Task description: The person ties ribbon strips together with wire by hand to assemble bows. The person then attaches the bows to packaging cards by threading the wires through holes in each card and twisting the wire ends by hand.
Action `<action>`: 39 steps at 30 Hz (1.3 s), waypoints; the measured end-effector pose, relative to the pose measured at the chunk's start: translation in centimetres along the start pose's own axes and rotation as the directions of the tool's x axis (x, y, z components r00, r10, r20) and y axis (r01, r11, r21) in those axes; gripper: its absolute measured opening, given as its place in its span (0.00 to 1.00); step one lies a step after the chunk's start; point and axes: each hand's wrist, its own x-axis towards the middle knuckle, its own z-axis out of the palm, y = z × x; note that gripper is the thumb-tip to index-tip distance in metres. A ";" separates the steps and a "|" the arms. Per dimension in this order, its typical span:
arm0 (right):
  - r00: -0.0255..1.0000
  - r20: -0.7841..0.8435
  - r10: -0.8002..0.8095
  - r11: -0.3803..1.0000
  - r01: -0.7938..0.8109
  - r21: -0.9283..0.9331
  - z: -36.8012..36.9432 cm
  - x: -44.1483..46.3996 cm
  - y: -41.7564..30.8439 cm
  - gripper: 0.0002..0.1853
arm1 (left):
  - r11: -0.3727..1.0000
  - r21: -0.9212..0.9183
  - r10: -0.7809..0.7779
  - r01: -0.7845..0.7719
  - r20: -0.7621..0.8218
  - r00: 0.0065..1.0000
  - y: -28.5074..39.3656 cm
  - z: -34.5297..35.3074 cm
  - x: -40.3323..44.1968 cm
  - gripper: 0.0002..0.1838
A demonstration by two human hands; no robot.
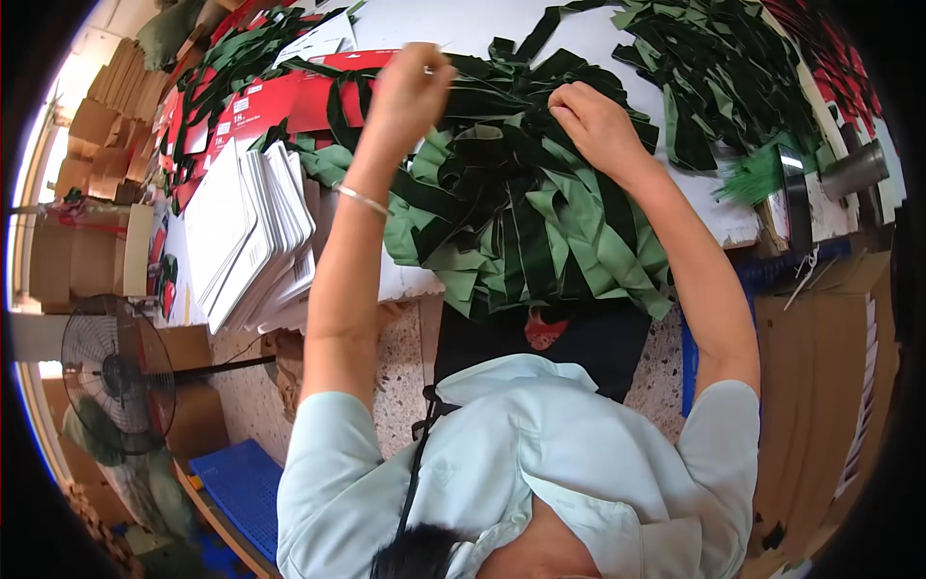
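A large heap of dark green velvet ribbons (511, 212), their undersides paler green, lies in front of me and hangs over the table edge. My left hand (415, 92), a bangle on its wrist, is raised over the heap's far left side beside red printed cards (309, 101). Its fingers are closed; whatever they hold is hidden. At the heap's upper right, the curled fingers of my right hand (596, 125) close on dark green ribbon, though the fingertips are partly hidden. Left of my left forearm leans a stack of white cards (256, 232).
More green ribbons (714, 77) are piled at the back right of the white table (579, 39). Near the right edge are green bristles (757, 174) and a metal cylinder (854, 171). A fan (118, 372) stands at left; a cardboard box (810, 376) is at right.
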 end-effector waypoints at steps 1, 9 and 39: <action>1.000 -0.011 -0.009 1.000 0.009 -0.006 0.1 -0.1 0.1 0.05 | 0.977 -0.167 -0.126 0.130 0.032 0.991 0.7 -1.3 0.0 0.05; 0.999 -0.035 -0.024 1.000 0.024 0.007 0.3 -0.4 0.2 0.06 | 0.094 -0.984 -0.639 -0.149 -0.175 0.749 0.7 4.6 -4.7 0.06; 0.917 -0.043 -0.397 0.710 0.277 -0.648 -0.2 -0.5 -2.0 0.03 | 0.620 -0.755 -0.500 0.214 -0.170 0.849 5.1 10.7 -3.5 0.09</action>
